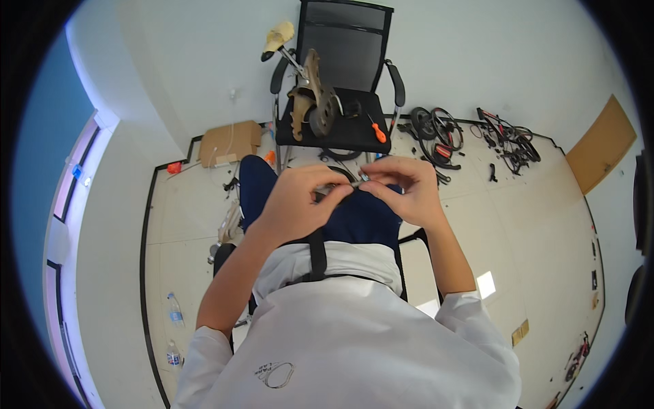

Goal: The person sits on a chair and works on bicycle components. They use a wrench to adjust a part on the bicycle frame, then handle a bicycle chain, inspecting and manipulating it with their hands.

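Note:
My left hand point(300, 199) and my right hand point(407, 187) meet above my lap, thumbs and fingertips pinched together. Between them is a small silvery metal part point(355, 184), thin like a pin or bolt; its exact kind is too small to make out. The left fingertips close on its left end, and the right fingertips pinch its other end, where a short bright piece shows. Beyond my hands, a black mesh chair point(340, 51) carries a brownish metal assembly point(312, 102) with a cream saddle-shaped end point(278, 35) and round discs. An orange-handled screwdriver point(378, 132) lies on its seat.
Bicycle wheels point(437, 133) and a dark red-and-black bicycle frame point(507, 136) lie by the far wall. A flattened cardboard box point(230, 143) stands at the back left. Two plastic bottles point(175, 310) are on the left floor; a brown board point(601, 144) leans at the right.

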Tool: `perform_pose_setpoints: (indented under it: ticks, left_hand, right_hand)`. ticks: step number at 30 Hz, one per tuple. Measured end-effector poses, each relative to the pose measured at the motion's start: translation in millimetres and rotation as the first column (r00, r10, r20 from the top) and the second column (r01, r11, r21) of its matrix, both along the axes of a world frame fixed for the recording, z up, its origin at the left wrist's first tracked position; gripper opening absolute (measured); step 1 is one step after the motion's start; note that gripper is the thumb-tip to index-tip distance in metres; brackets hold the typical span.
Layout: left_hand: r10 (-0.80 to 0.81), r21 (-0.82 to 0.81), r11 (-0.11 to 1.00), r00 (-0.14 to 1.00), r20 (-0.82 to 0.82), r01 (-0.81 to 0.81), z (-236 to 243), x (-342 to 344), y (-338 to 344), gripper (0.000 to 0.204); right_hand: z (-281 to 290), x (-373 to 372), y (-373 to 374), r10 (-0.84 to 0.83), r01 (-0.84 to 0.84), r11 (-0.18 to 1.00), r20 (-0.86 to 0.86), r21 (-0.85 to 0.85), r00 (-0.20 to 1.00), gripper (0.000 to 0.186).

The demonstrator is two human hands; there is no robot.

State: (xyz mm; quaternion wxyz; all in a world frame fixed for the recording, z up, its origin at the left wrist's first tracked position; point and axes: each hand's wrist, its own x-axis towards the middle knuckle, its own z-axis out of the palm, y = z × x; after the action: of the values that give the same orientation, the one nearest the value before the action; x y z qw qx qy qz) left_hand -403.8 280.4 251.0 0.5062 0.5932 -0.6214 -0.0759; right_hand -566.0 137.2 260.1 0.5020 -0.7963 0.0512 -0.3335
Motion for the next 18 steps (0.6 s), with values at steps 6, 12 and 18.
perform_pose_setpoints:
  ticks: [6,12,18]
  left_hand:
    - [-0.019,-0.024,1.0,1.0,0.013,0.02,-3.2,-0.9,-2.8,0.01]
    - [0.009,0.009,1.0,1.0,-0.023,-0.009,-9.0,-0.9,-6.1,0.013]
    - [-0.08,0.107,0.989,0.974,-0.211,0.104,-17.0,-6.0,-8.3,0.015]
  right_hand:
    - [-8.2,-4.0,-7.0,-0.003,0.003,1.0,-0.054,0.001,0.999,0.013]
    - [-12.9,0.3,-8.7,-0.006,0.008,0.999,0.026,-0.053,1.0,0.014]
    - [-17.6,2.1,-11.2,-0.007,0.006,0.998,-0.012,-0.055,1.0,0.013]
